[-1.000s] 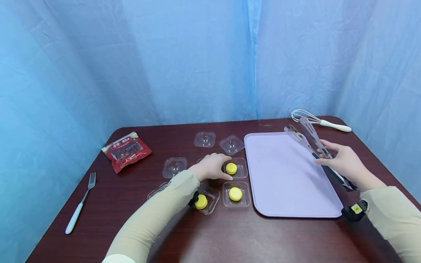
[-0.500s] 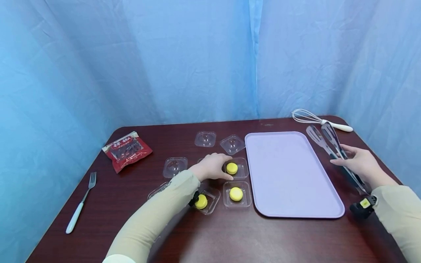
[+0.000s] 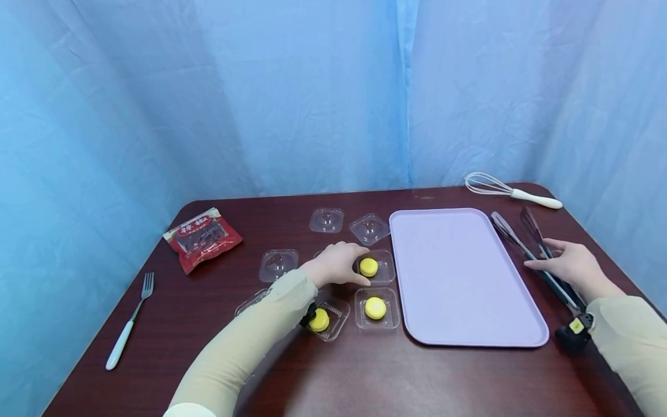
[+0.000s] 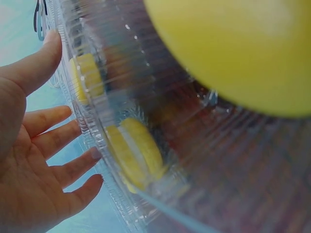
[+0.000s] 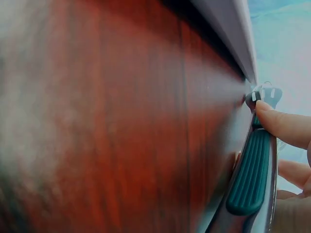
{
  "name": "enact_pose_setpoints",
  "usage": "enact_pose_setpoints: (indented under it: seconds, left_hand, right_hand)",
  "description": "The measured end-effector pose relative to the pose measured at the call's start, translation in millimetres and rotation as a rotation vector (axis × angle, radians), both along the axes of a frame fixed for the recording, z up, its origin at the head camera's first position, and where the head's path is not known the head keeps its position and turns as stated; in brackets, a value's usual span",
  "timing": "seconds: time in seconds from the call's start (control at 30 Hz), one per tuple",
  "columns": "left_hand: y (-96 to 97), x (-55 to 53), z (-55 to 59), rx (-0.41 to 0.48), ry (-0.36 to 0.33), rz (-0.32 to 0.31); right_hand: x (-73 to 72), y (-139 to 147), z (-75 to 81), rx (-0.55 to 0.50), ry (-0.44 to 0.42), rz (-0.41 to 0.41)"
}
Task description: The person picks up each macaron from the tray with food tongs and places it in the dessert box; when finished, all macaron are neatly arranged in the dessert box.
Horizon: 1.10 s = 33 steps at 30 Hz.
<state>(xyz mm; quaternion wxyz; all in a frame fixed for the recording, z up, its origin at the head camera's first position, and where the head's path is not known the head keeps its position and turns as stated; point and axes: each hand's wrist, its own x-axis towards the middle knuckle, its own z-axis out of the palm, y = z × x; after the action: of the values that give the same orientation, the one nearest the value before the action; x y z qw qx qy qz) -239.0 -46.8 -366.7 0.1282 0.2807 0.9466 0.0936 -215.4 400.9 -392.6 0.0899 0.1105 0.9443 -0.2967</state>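
My left hand (image 3: 339, 265) lies over the clear plastic containers (image 3: 387, 271), thumb and fingers spread toward one with a yellow macaron (image 3: 368, 267) in it. In the left wrist view its fingers (image 4: 60, 141) are loosely extended beside the container wall; whether they touch it I cannot tell. A second macaron (image 3: 375, 308) sits in the nearer container, and a third macaron (image 3: 319, 319) is beside my left wrist. Right of the lilac tray (image 3: 464, 278), my right hand (image 3: 573, 267) holds a pair of tongs between thumb and fingers. The tongs' green grip (image 5: 250, 170) shows in the right wrist view.
Clear domed lids (image 3: 326, 220) lie behind and left of the containers. At the left are a red snack packet (image 3: 203, 238) and a fork (image 3: 130, 324) with a pale handle. A white whisk (image 3: 537, 198) lies at the back right. A blue curtain (image 3: 312, 116) hangs behind the table.
My right hand has moved right with the tongs, from over the tray to beside its right edge, and the tongs have lowered. My left hand has stayed in place.
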Motion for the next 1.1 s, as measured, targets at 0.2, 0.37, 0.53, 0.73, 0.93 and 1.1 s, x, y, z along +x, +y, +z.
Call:
enact_pose_setpoints:
  seconds: [0.2,0.37,0.53,0.73,0.93,1.1]
  left_hand:
    - [0.5,0.6,0.9,-0.025,0.009,-0.001]
    - [0.8,1.2,3.1,-0.054,0.017,-0.004]
    - [-0.4,1.6,5.5,-0.060,0.018,-0.013]
    - [-3.7,3.0,11.5,-0.037,0.033,-0.007]
    - [-10.6,8.9,19.4,0.006,0.061,0.023]
    - [-21.8,16.0,23.8,0.068,0.092,0.029]
  right_hand:
    - [0.8,1,-0.4,0.037,0.017,0.005]
    - [1.0,2,0.6,0.042,-0.008,0.010]
    - [1.9,0,1.1,0.042,-0.014,0.008]
    - [3.9,-1,4.0,0.014,0.052,-0.023]
    - [10.3,-7,12.5,-0.040,0.142,-0.047]
    - [14.9,-25,17.2,-0.063,0.206,-0.032]
